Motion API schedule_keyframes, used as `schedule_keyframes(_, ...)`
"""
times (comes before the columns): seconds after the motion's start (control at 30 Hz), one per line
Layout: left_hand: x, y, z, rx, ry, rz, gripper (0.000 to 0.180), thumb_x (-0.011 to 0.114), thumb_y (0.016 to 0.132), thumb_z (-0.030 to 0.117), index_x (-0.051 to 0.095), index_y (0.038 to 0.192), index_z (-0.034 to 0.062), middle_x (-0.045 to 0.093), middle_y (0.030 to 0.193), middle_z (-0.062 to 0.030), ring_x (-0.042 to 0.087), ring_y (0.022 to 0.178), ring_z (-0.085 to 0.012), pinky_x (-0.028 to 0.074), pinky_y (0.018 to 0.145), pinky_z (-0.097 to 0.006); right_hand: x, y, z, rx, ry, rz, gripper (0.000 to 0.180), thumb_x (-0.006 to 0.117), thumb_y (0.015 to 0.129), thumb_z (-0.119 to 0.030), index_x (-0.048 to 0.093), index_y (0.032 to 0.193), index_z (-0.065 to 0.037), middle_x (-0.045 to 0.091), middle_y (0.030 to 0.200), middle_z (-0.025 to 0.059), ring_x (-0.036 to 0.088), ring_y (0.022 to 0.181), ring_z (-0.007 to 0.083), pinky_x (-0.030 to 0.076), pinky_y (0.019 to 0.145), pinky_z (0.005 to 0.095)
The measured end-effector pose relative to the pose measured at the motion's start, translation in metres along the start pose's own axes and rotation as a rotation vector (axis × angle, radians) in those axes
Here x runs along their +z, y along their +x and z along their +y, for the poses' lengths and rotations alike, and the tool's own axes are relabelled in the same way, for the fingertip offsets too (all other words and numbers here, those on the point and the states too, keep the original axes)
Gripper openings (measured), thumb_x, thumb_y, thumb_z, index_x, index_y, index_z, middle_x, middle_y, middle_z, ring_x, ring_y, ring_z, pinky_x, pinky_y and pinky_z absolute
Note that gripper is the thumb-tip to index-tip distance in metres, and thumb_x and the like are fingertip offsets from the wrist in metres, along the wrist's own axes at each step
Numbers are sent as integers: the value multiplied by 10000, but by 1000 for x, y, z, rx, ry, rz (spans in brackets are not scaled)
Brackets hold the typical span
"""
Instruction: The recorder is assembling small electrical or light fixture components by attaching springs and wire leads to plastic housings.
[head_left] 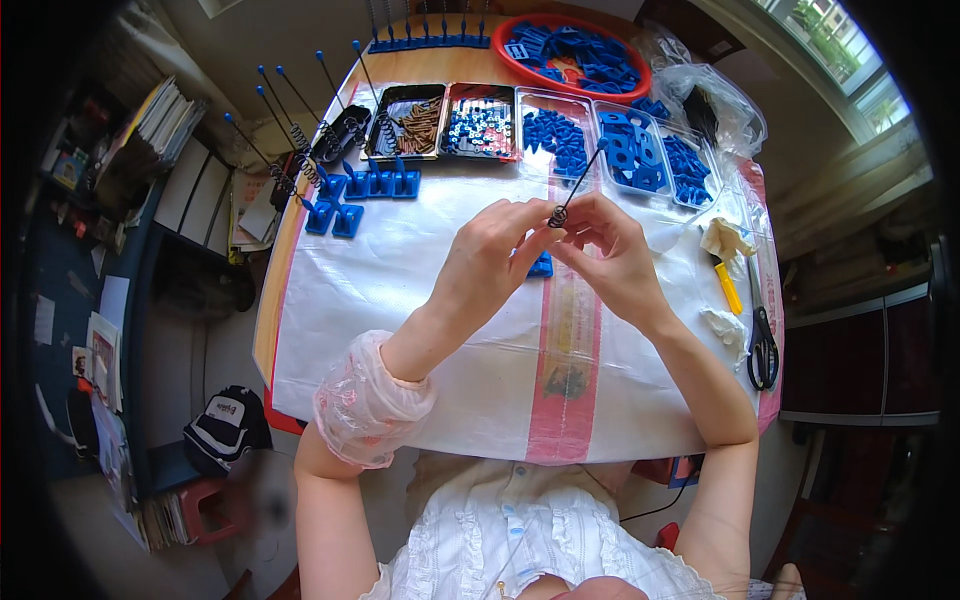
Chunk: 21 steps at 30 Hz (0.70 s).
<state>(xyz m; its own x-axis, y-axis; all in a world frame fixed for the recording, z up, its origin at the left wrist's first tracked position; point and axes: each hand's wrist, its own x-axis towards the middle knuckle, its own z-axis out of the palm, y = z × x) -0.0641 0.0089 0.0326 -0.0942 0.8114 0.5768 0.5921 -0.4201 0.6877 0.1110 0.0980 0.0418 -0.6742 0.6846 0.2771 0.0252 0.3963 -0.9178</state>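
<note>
Over the middle of the table, my left hand (pixel 492 245) and my right hand (pixel 607 245) meet with bent fingers around a dark coil spring (pixel 558 217). A thin black rod (pixel 580 180) rises from the spring, slanting up and right. Both hands pinch at the spring's end; the exact finger contact is partly hidden. Just below the fingers a blue plastic base (pixel 541 266) shows, partly covered by my left hand. To the left stand several blue bases (pixel 380 184) and, around them, upright rods with springs (pixel 300 140) and blue tips.
Beyond my hands sit a tray of brown pins (pixel 420 130), a tray of small white and blue pieces (pixel 480 128), and clear boxes of blue parts (pixel 632 150). Behind them is a red basin (pixel 640 88). Black-handled scissors (pixel 763 352) and a yellow-handled tool (pixel 729 290) lie at right.
</note>
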Motion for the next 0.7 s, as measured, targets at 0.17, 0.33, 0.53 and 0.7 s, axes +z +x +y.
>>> schedule_keyframes(0.17, 0, 1, -2, 36, 23, 25, 227, 771, 890, 55, 689, 1099, 19, 646, 909, -135, 650, 813, -320, 530, 707, -427, 4, 2, -1, 20, 0, 14, 249, 780, 895, -23, 669, 1117, -9, 748, 932, 47, 676, 835, 97, 529, 743, 243)
schedule_keyframes(0.33, -3, 2, 3, 2, 18, 0, 223, 766, 891, 49, 691, 1101, 38, 612, 909, -124, 645, 808, -316, 528, 705, -426, 6, 1, -4, -59, -113, 37, 255, 769, 874, 15, 682, 1113, 2, 759, 903, 69, 712, 841, 113, 557, 767, 263)
schedule_keyframes(0.53, -5, 2, 4, -11, 9, 4, 207, 764, 899, 60, 715, 1099, 47, 635, 875, -115, 663, 756, -307, 533, 664, -412, 7, 2, -9, -89, -168, 38, 301, 768, 855, 33, 674, 1140, 11, 774, 923, 104, 760, 853, 176, 597, 795, 307)
schedule_keyframes(0.7, -8, 2, 4, 30, 63, 29, 237, 785, 882, 81, 737, 1113, 64, 647, 825, -98, 670, 720, -284, 538, 638, -393, 10, 2, -12, -132, -247, 54, 424, 776, 838, 38, 634, 1235, -10, 771, 914, 126, 772, 853, 219, 608, 790, 324)
